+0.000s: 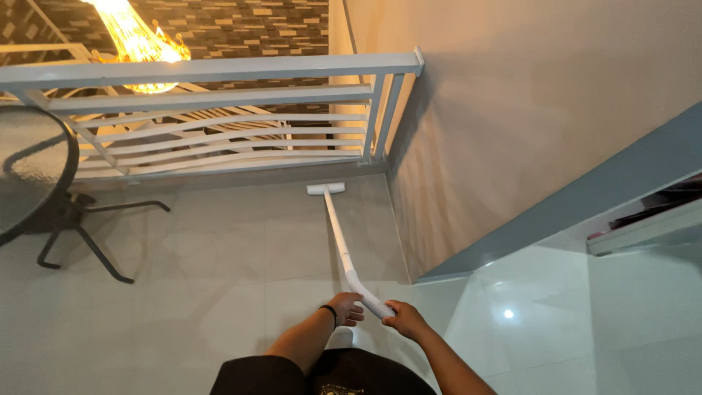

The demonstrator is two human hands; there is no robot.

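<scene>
I hold a long white mop [338,234] out in front of me. Its flat head [325,189] rests on the pale tiled floor near the base of the white railing [219,69]. My right hand [404,319] grips the ribbed end of the handle. My left hand [345,307], with a dark band at the wrist, is closed around the handle a little further down. The pole bends slightly just ahead of my hands.
A round glass-top table [33,168] on black legs stands at the left. A beige wall [526,110] runs along the right, with a grey sloped ledge [585,197] below it. A lit chandelier [139,36] hangs beyond the railing.
</scene>
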